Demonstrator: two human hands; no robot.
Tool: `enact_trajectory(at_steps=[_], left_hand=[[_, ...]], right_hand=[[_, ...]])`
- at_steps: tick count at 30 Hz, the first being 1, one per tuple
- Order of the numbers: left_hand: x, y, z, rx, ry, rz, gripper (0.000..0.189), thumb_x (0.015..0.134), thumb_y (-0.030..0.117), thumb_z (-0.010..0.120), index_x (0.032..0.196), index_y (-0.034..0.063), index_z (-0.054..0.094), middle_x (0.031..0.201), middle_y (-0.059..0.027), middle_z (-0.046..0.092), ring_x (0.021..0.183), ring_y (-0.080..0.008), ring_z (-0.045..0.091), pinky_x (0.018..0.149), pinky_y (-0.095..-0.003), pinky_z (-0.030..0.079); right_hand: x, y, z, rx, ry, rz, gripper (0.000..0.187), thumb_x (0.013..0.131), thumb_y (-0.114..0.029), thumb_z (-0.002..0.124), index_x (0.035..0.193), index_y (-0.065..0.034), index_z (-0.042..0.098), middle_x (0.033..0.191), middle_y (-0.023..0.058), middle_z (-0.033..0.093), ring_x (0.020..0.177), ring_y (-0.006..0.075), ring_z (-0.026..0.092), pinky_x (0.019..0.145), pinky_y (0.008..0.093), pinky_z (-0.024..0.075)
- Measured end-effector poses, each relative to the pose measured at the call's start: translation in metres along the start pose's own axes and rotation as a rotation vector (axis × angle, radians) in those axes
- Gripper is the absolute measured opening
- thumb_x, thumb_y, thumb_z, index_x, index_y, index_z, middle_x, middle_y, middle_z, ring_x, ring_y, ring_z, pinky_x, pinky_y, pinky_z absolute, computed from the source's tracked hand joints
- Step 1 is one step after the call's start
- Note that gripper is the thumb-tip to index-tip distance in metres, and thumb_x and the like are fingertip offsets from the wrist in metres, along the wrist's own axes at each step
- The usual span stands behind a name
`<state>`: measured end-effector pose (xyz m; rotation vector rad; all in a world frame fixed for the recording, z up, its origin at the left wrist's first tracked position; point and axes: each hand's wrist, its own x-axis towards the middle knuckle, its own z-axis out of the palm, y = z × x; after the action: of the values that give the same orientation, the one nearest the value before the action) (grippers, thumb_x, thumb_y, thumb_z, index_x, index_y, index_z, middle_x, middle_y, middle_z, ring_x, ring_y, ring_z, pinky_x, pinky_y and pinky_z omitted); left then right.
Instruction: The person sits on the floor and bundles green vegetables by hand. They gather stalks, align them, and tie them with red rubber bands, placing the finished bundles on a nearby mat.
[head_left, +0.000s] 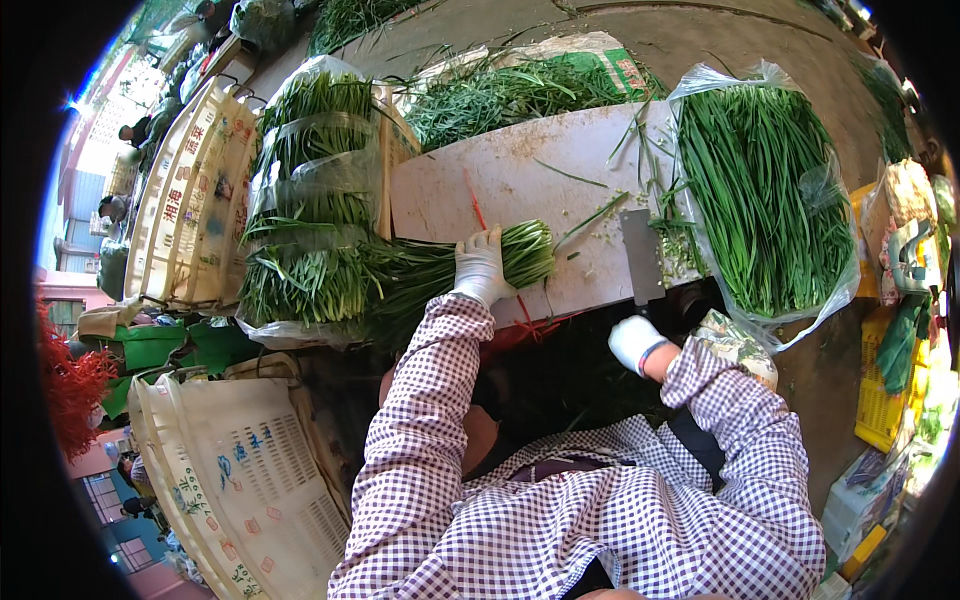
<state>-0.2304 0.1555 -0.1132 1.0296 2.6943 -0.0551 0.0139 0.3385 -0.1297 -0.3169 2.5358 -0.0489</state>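
Observation:
A bunch of garlic chives (534, 251) lies across the pale board (450, 184), its whitish cut ends facing right. My gloved left hand (481, 266) is closed over the bunch near those ends. On the board's right part is a cleaver (642, 255), its broad blade amid chopped bits and its dark handle towards me. My gloved right hand (636, 343) is a fist around the handle's end, just off the board's near edge. A red tie (475, 199) runs under the bunch, and more red strands hang at the near edge.
A plastic-wrapped stack of chives (311, 180) stands at left, and a bagged pile of chives (765, 202) at right. Behind the board is a heap of loose greens (502, 97) on a sack. Plastic crates (247, 457) line the left; a yellow crate (885, 375) stands far right.

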Motion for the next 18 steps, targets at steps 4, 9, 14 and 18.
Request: enact_trajectory(at_steps=[4,9,14,18], left_hand=[[0.0,0.001,0.0,0.012,-0.007,-0.014,0.123,0.045,0.044,0.092,0.145,0.0064,0.03,0.134,-0.0139,0.047,0.127,-0.0296,0.043,0.109,-0.0439,0.03],[0.002,0.003,-0.004,-0.014,-0.045,-0.036,0.124,0.046,0.045,0.092,0.146,0.007,0.029,0.137,-0.0137,0.045,0.129,-0.0289,0.042,0.11,-0.0435,0.029],[0.002,0.003,-0.007,-0.011,-0.067,-0.045,0.122,0.046,0.044,0.092,0.146,0.0078,0.03,0.139,-0.0129,0.045,0.131,-0.0278,0.04,0.111,-0.0428,0.029],[0.002,0.002,-0.007,-0.039,-0.045,-0.013,0.122,0.045,0.045,0.092,0.145,0.0075,0.031,0.138,-0.012,0.045,0.129,-0.0284,0.042,0.11,-0.0431,0.03]], right_hand=[[-0.008,-0.015,-0.016,0.319,0.162,-0.029,0.018,0.077,-0.025,0.066,0.076,-0.0078,0.071,0.077,0.0132,0.069,0.077,0.0311,0.068,0.069,0.0431,0.054],[0.065,-0.021,-0.045,0.063,0.73,-0.092,0.008,0.081,-0.014,0.054,0.084,-0.0137,0.063,0.077,0.0064,0.058,0.073,0.0236,0.062,0.065,0.0364,0.0496],[0.094,-0.006,-0.033,-0.055,0.752,-0.073,0.008,0.078,-0.013,0.056,0.074,-0.0113,0.063,0.075,0.0083,0.06,0.071,0.0247,0.063,0.062,0.0376,0.0501],[0.071,0.047,-0.032,-0.233,0.698,0.292,0.009,0.077,-0.013,0.057,0.07,-0.0122,0.062,0.071,0.0083,0.06,0.065,0.0246,0.063,0.058,0.0389,0.0506]])
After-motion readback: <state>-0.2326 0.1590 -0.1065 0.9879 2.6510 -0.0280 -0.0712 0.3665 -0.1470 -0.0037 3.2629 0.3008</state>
